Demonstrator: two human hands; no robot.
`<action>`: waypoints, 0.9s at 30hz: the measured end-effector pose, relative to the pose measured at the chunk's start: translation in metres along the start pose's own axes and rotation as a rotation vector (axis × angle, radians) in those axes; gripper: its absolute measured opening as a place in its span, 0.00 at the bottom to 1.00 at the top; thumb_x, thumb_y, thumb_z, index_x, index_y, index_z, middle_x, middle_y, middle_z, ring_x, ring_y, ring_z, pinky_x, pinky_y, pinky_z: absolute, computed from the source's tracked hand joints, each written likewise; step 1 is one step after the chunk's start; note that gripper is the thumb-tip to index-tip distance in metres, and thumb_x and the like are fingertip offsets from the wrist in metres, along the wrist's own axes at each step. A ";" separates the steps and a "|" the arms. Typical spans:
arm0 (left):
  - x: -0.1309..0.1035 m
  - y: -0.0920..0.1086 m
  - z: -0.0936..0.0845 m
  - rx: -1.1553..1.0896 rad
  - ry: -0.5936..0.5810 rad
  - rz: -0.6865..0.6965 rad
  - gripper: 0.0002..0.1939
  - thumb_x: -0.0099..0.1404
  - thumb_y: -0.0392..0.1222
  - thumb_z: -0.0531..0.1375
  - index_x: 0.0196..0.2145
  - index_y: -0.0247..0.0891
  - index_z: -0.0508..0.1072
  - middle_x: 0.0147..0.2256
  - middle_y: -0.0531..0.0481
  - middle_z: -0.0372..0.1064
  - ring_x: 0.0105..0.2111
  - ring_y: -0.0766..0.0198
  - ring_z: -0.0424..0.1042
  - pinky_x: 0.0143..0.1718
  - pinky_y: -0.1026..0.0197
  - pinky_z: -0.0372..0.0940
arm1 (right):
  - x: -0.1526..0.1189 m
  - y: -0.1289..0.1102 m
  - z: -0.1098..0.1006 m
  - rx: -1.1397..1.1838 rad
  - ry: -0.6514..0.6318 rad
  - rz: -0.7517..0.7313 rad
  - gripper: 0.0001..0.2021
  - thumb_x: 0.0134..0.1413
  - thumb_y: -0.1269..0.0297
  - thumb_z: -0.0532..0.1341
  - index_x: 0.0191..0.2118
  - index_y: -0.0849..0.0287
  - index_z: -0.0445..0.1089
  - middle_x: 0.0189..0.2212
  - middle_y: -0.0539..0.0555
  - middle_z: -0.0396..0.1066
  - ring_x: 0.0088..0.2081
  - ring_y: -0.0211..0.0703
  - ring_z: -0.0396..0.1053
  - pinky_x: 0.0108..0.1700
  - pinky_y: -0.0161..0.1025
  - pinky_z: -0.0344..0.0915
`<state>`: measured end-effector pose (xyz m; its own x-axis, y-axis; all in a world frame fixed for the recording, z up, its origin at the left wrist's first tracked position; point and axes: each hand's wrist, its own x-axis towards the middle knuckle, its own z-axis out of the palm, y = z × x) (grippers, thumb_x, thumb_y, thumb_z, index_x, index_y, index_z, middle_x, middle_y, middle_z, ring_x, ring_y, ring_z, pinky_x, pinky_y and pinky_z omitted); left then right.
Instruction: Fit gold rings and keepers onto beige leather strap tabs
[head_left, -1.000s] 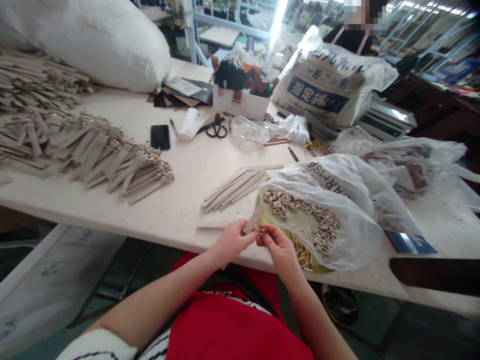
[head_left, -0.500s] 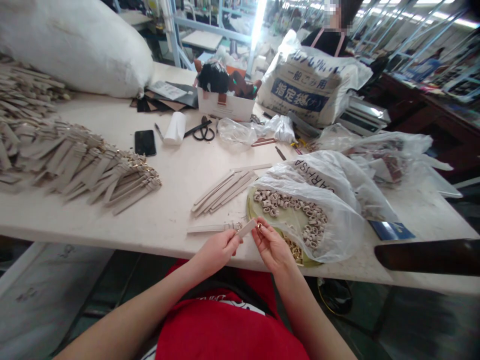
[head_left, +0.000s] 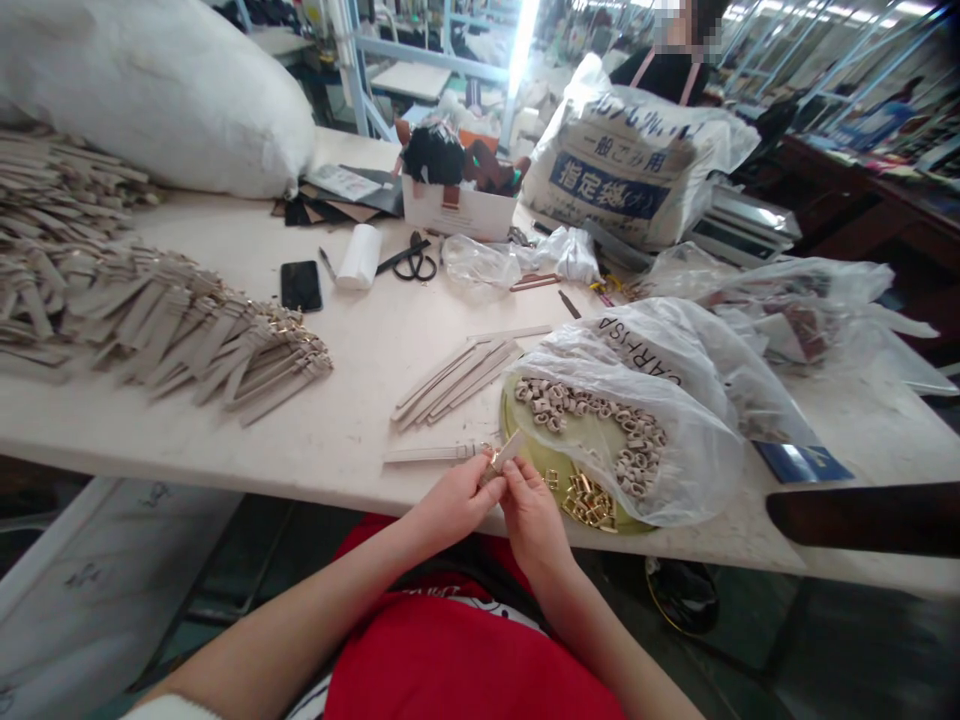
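Observation:
Close together at the table's front edge, both my hands are closed around one short beige strap (head_left: pixel 513 445). My left hand (head_left: pixel 459 500) grips its lower part, and its free end points up and right. At the strap by my fingers is a small gold buckle (head_left: pixel 494 459), partly hidden. My right hand (head_left: pixel 534 510) pinches the strap from the right side. A finished-looking strap with a buckle (head_left: pixel 429 454) lies just left of my hands. Beyond it is a loose bunch of plain straps (head_left: pixel 457 385).
Beige loops (head_left: pixel 637 450) and gold buckles (head_left: pixel 589 503) lie on a green tray (head_left: pixel 514 405), partly covered by a plastic bag (head_left: pixel 697 400). A heap of buckled straps (head_left: pixel 172 320) fills the left side. Behind are a phone (head_left: pixel 301 286), scissors (head_left: pixel 415 262) and a white box (head_left: pixel 457 212).
The right hand has brought the gold buckle from beside the strap onto it, and the hands have closed together. The view has shifted slightly, so the table contents appear farther right.

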<state>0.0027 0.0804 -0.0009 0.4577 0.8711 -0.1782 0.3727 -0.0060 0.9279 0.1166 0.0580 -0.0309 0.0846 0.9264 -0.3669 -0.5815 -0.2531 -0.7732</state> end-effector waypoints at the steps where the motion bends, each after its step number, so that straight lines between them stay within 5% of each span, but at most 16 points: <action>1: 0.000 0.000 0.000 -0.041 0.007 -0.019 0.10 0.62 0.45 0.49 0.30 0.36 0.62 0.27 0.53 0.63 0.28 0.68 0.62 0.30 0.66 0.55 | -0.002 0.001 0.001 -0.055 0.008 -0.029 0.10 0.46 0.61 0.63 0.37 0.57 0.70 0.35 0.51 0.72 0.37 0.40 0.68 0.44 0.39 0.62; 6: -0.002 -0.002 -0.001 -0.207 -0.053 -0.173 0.12 0.62 0.46 0.46 0.27 0.37 0.58 0.21 0.57 0.56 0.19 0.72 0.54 0.20 0.68 0.51 | -0.006 -0.003 -0.003 -0.304 0.002 -0.098 0.09 0.47 0.61 0.62 0.35 0.58 0.69 0.32 0.50 0.71 0.34 0.39 0.65 0.41 0.37 0.60; 10: -0.003 -0.002 -0.004 -0.225 -0.084 -0.224 0.08 0.59 0.44 0.49 0.29 0.37 0.59 0.22 0.57 0.57 0.19 0.72 0.54 0.19 0.68 0.50 | -0.002 -0.008 -0.009 -0.288 -0.056 -0.029 0.09 0.46 0.60 0.62 0.33 0.58 0.69 0.27 0.49 0.69 0.28 0.37 0.63 0.35 0.35 0.60; 14: -0.005 -0.003 -0.007 -0.198 -0.120 -0.261 0.04 0.54 0.37 0.50 0.30 0.36 0.61 0.23 0.56 0.58 0.22 0.71 0.58 0.22 0.68 0.53 | 0.001 -0.006 -0.012 -0.163 -0.125 0.137 0.10 0.43 0.60 0.64 0.33 0.58 0.69 0.28 0.49 0.69 0.25 0.35 0.62 0.30 0.35 0.60; 18: -0.008 -0.006 -0.009 -0.168 -0.146 -0.235 0.06 0.53 0.35 0.49 0.29 0.36 0.63 0.26 0.55 0.61 0.26 0.69 0.60 0.27 0.67 0.56 | 0.000 -0.006 -0.015 -0.265 -0.188 0.140 0.09 0.43 0.64 0.64 0.34 0.58 0.69 0.27 0.49 0.69 0.26 0.35 0.62 0.32 0.35 0.60; 22: -0.010 -0.001 -0.010 -0.118 -0.123 -0.219 0.07 0.52 0.34 0.50 0.30 0.36 0.64 0.27 0.54 0.62 0.30 0.67 0.61 0.33 0.66 0.57 | -0.001 -0.010 -0.013 -0.261 -0.152 0.132 0.09 0.41 0.66 0.64 0.34 0.57 0.69 0.28 0.48 0.69 0.28 0.36 0.63 0.33 0.33 0.59; 27: -0.011 0.005 -0.013 -0.106 -0.124 -0.238 0.09 0.52 0.33 0.49 0.32 0.35 0.65 0.29 0.54 0.63 0.32 0.66 0.61 0.36 0.65 0.58 | 0.001 -0.013 -0.009 -0.015 -0.109 0.296 0.11 0.38 0.67 0.66 0.32 0.56 0.68 0.28 0.47 0.70 0.26 0.34 0.63 0.29 0.32 0.60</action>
<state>-0.0115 0.0773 0.0098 0.4653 0.7748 -0.4281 0.3981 0.2487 0.8830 0.1315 0.0593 -0.0260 -0.1745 0.8358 -0.5205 -0.5554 -0.5201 -0.6489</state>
